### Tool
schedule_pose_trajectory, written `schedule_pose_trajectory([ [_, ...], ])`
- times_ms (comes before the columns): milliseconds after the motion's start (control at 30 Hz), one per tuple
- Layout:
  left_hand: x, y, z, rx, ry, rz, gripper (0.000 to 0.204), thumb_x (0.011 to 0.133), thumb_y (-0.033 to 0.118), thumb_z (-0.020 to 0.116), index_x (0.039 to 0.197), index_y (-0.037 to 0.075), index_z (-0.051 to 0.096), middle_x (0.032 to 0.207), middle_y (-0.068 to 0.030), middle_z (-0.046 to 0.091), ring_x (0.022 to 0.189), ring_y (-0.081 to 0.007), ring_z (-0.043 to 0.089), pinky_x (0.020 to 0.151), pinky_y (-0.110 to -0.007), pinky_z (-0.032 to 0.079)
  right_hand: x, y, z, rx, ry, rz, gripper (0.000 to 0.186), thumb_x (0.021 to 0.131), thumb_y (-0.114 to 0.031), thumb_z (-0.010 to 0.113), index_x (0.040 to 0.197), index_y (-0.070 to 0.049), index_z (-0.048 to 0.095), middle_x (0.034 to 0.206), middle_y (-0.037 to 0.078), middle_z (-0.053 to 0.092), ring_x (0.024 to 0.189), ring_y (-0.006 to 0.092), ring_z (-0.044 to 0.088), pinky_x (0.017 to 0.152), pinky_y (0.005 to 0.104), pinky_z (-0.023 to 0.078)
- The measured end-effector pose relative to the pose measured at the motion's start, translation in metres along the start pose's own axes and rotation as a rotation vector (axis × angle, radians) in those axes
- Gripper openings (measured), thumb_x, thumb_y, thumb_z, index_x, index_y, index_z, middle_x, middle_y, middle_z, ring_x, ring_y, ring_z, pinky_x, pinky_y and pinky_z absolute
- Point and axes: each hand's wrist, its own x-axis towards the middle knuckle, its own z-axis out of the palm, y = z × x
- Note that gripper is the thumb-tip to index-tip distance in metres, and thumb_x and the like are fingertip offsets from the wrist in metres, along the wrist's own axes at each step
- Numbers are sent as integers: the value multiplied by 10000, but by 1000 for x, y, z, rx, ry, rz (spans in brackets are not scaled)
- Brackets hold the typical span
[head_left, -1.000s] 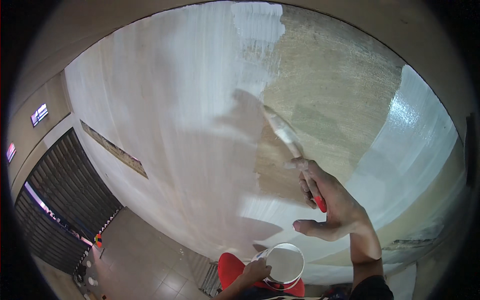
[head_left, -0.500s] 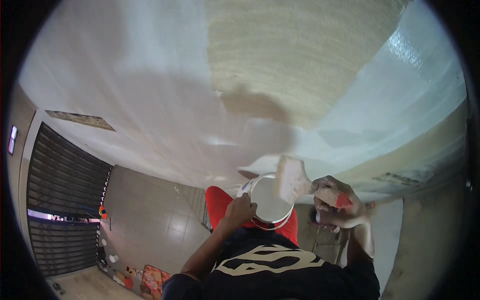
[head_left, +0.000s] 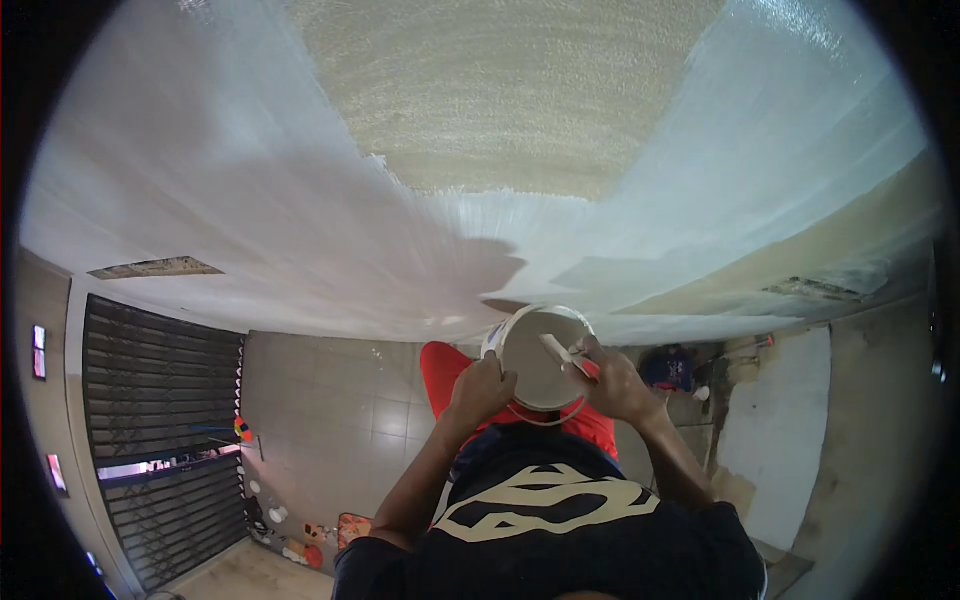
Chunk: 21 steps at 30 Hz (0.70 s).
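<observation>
L hand [head_left: 482,388] is closed on the L side of the bucket [head_left: 493,340], thumb at the rim, fingers round the outer side; grip looks firm. Bucket is white, held upright or nearly so in front of the body, mouth facing up, w/ its bail [head_left: 550,421] hanging loose on the near side. Pale greyish paint [head_left: 525,365] shows inside. R hand [head_left: 615,382] is at the opp. side, grip closed on the red handle of the brush [head_left: 561,352]; brush is tilted, pale bristles over the bucket mouth & pointing up-L. Can't tell if the tips touch the paint. Red trousers [head_left: 440,375] show either side of the bucket; black T-shirt [head_left: 590,545] w/ cream print below. Wall [head_left: 300,240] ahead is mostly whitish & streaky, w/ a bare tan patch [head_left: 510,110] up top ctr., white on both sides of it & beneath. Small rough strip [head_left: 158,267] on wall at L, another rough spot [head_left: 812,289] at R. Far L: dark slatted gate [head_left: 165,400], w/ a light gap across it, next to the tiled floor [head_left: 320,385]. Dark bundle [head_left: 668,370] is on the R, near a whitish panel [head_left: 775,430]; misc. small items lie lower L, too small to ID.
</observation>
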Motion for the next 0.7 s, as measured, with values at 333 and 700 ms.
schedule_pose_trajectory([
  [333, 5, -17, 13, 10, 68, 60, 440, 859, 297, 544, 949, -133, 543, 821, -344, 631, 807, -488, 645, 744, -549, 515, 22, 52, 69, 44, -301, 167, 225, 888, -248, 612, 999, -64, 547, 764, 238, 626, 755, 460, 613, 647, 557, 444],
  [700, 5, -15, 12, 9, 93, 95, 442, 854, 295, 540, 949, -137, 540, 834, -357, 625, 827, -493, 641, 770, -550, 503, 43, 67, 110, -52, -300, 216, 271, 846, -243, 640, 996, -22, 591, 828, 247, 651, 835, 460, 619, 738, 557, 472],
])
